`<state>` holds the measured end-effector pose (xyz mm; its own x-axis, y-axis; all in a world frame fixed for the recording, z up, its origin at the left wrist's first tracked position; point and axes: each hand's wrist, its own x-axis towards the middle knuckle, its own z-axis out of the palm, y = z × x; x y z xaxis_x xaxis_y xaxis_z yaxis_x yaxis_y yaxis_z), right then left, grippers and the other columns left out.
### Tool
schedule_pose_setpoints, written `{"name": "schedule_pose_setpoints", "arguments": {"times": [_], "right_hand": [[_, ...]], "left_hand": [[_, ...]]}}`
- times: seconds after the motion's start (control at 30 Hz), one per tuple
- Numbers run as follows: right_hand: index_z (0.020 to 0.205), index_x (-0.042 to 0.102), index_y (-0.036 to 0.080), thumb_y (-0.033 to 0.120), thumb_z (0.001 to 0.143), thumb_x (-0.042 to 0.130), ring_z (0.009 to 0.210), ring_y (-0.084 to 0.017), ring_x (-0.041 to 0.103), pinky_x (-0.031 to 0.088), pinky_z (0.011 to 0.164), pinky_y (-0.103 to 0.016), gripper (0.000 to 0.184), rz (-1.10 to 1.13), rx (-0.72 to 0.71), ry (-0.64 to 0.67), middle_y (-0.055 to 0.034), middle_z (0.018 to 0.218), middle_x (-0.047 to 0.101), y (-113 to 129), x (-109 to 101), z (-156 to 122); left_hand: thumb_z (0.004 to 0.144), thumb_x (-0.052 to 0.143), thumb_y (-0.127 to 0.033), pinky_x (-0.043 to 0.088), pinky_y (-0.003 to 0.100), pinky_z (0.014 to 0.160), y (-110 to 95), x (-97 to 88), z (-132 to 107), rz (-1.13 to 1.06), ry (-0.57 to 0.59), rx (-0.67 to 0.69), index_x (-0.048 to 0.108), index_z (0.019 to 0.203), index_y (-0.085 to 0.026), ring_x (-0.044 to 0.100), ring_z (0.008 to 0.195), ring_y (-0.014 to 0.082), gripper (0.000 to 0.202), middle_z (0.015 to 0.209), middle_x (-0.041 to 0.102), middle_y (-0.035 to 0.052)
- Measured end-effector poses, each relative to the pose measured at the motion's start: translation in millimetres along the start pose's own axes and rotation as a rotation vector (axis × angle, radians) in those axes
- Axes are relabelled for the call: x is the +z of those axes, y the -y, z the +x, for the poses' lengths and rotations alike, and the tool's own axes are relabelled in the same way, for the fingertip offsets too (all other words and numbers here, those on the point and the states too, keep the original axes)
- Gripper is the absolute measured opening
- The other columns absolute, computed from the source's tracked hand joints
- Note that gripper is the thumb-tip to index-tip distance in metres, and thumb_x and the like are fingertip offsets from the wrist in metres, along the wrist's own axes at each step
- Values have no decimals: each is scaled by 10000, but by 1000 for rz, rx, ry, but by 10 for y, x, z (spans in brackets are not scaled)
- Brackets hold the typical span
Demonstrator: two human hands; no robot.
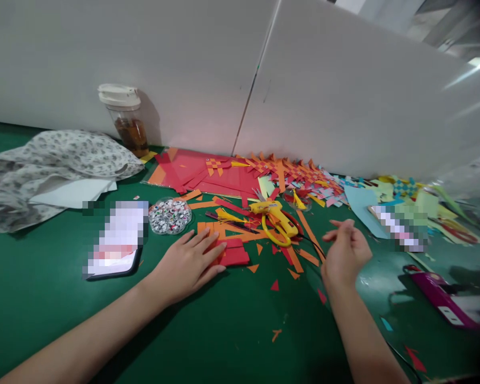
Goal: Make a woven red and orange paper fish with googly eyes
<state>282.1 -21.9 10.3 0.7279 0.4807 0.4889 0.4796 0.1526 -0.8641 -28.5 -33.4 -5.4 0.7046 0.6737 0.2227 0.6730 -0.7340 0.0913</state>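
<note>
My left hand (190, 262) lies flat on the green table (232, 330), fingers spread, its fingertips pressing on a small stack of red paper strips (235, 253). My right hand (346, 250) is raised a little above the table to the right, fingers loosely apart, with nothing visibly in it. Between and just beyond the hands lie orange paper strips (300, 250), a yellow glue gun (274, 213) and yellow-handled scissors (278, 234). Small red and orange offcuts are scattered around.
A phone (116, 240) and a clear box of googly eyes (170, 216) sit left of my left hand. Woven paper pieces (304, 176) pile along the white partition (336, 106). A jar with a white lid (126, 120), patterned cloth (52, 165) and a purple tool (444, 298) are also here.
</note>
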Motion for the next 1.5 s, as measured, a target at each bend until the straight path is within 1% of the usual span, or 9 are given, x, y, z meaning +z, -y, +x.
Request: {"name": "schedule_pose_setpoints", "arguments": {"times": [0.17, 0.4, 0.53, 0.67, 0.83, 0.97, 1.13, 1.27, 1.5], "right_hand": [[549, 570, 176, 494, 815, 482, 558, -154, 540, 418, 579, -279, 424, -97, 5, 171, -10, 554, 576, 20, 26, -58], [750, 601, 181, 452, 848, 447, 655, -178, 569, 437, 611, -290, 327, -322, -257, 396, -36, 701, 625, 5, 124, -193], [835, 600, 205, 422, 765, 564, 784, -225, 555, 430, 715, -347, 231, -417, -408, 479, -53, 809, 626, 47, 209, -155], [957, 552, 206, 411, 747, 582, 928, -261, 528, 418, 806, -382, 295, -568, -588, 509, -87, 964, 607, 104, 320, -161], [1062, 509, 185, 453, 750, 566, 899, -283, 549, 444, 725, -374, 415, -662, -541, 555, -112, 963, 602, -25, 397, -191], [1099, 501, 190, 432, 772, 543, 885, -275, 574, 449, 691, -357, 409, -640, -491, 603, -109, 995, 621, -122, 374, -153], [1145, 497, 183, 514, 728, 582, 937, -276, 565, 453, 741, -361, 540, -670, -493, 610, -105, 1040, 619, -69, 334, -154], [1101, 540, 181, 536, 744, 555, 893, -279, 580, 459, 717, -370, 504, -662, -508, 569, -106, 989, 635, -47, 349, -176], [1006, 592, 187, 433, 768, 569, 865, -265, 588, 466, 737, -386, 343, -534, -517, 493, -100, 929, 637, -56, 294, -120]], "left_hand": [[936, 323, -396, 362, 488, 995, 61, -5, -14, -22, -21, 23, 494, 1246, -242, 425, 1245, 270, 386, 1321, 511, 84], [921, 384, -363, 369, 458, 1012, 4, 4, -19, -140, -11, 65, 498, 1225, -192, 474, 1205, 232, 367, 1274, 561, 58], [925, 383, -253, 393, 441, 994, 16, 25, -27, -144, -80, 75, 556, 1152, -192, 535, 1138, 217, 292, 1203, 615, 45], [913, 409, -242, 464, 415, 900, 23, 8, -14, -152, -122, 72, 590, 1100, -186, 586, 1020, 218, 265, 1086, 658, 56], [879, 480, -318, 510, 391, 748, -44, -3, 28, -200, -61, -14, 617, 1041, -192, 569, 880, 228, 247, 930, 627, 63], [892, 458, -299, 515, 357, 716, -81, 28, 47, -314, -64, -110, 626, 998, -195, 561, 844, 207, 225, 887, 612, 53], [907, 419, -270, 499, 325, 728, -51, 39, 37, -442, -77, -180, 614, 967, -213, 562, 853, 183, 212, 898, 611, 43], [891, 413, -232, 484, 304, 683, -29, 14, 32, -502, -64, -261, 572, 871, -195, 563, 795, 168, 165, 858, 599, 34], [848, 435, -235, 395, 238, 496, -17, -41, 21, -501, -63, -352, 459, 740, -196, 511, 582, 127, 117, 680, 525, -15]]}}
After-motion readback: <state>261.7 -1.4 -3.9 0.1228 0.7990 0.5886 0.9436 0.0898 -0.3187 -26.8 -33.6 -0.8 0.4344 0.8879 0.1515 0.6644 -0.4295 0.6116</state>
